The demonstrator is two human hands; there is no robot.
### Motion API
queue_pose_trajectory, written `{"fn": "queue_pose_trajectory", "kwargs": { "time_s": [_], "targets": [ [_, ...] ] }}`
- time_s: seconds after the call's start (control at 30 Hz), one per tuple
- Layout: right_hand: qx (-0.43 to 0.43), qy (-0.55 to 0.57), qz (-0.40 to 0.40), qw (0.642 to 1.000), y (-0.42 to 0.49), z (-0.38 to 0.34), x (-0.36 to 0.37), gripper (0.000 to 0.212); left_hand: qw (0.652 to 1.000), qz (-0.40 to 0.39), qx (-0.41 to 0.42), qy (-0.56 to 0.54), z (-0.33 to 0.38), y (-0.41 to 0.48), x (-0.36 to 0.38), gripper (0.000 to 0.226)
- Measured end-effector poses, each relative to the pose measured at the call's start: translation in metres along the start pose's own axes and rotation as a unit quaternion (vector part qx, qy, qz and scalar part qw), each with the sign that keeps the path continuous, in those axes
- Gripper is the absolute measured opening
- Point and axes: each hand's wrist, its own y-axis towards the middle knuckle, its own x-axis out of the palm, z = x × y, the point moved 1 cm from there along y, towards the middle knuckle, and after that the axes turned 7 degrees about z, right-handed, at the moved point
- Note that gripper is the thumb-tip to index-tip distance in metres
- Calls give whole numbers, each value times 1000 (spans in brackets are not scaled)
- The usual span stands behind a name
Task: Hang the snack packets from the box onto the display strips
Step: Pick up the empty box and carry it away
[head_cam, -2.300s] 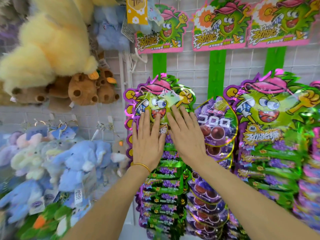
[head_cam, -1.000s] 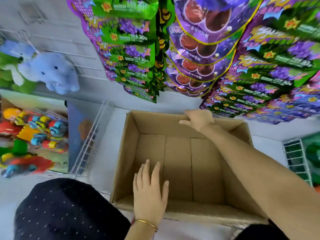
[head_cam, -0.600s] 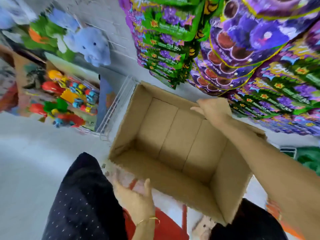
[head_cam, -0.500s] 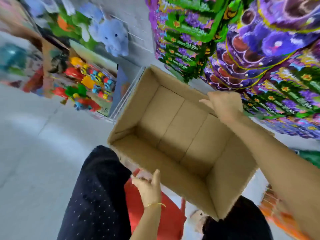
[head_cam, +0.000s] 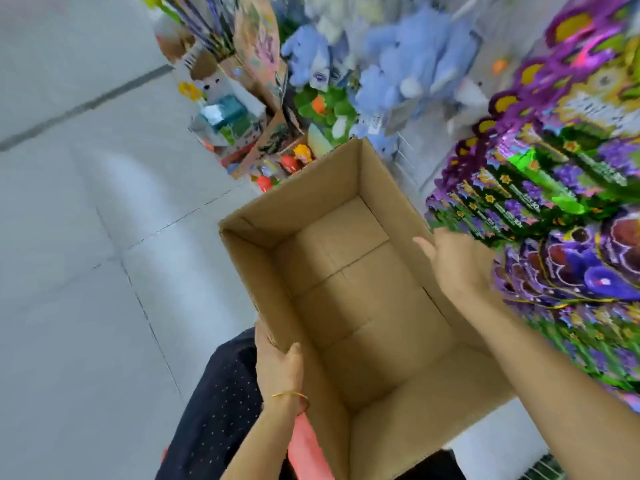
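Observation:
An open brown cardboard box (head_cam: 349,296) with nothing inside fills the middle of the view, tilted and lifted off the floor. My left hand (head_cam: 278,365) grips its near left wall, thumb inside the rim. My right hand (head_cam: 457,268) grips the far right wall. Green and purple snack packets (head_cam: 540,199) hang in overlapping rows on the right, close beside the box and my right hand.
Blue plush toys (head_cam: 408,60) and green ones hang at the top. Boxed colourful toys (head_cam: 242,133) stand on the floor beyond the box. Grey tiled floor (head_cam: 86,237) spreads to the left. My dark dotted trouser leg (head_cam: 221,410) and something red lie below the box.
My left hand has taken hold of the box's near wall. The box has risen and swung leftward with both hands on it, and my view has turned toward the floor on the left.

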Motion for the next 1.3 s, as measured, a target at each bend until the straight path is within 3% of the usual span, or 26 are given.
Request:
{"fn": "queue_pose_trajectory", "kwargs": {
  "time_s": [0.2,0.37,0.53,0.83,1.1,1.3],
  "targets": [
    [-52,-18,-106,993,66,-128,-35,41,996,48,-16,-74,62,79,-83,60],
    [-51,75,-218,972,147,-232,-43,44,994,35,-22,-102,145,185,-158,60],
    [-95,115,-169,974,210,-354,-67,30,997,26,-5,-71,227,271,-244,56],
    [-142,171,-119,968,314,-534,-124,25,993,93,40,-52,352,353,-372,44],
    [-152,173,-115,966,457,-684,-129,30,986,134,65,-76,486,492,-422,41],
    [-166,165,-122,964,593,-801,-122,29,984,150,36,-85,600,621,-451,40]
  ]
}}
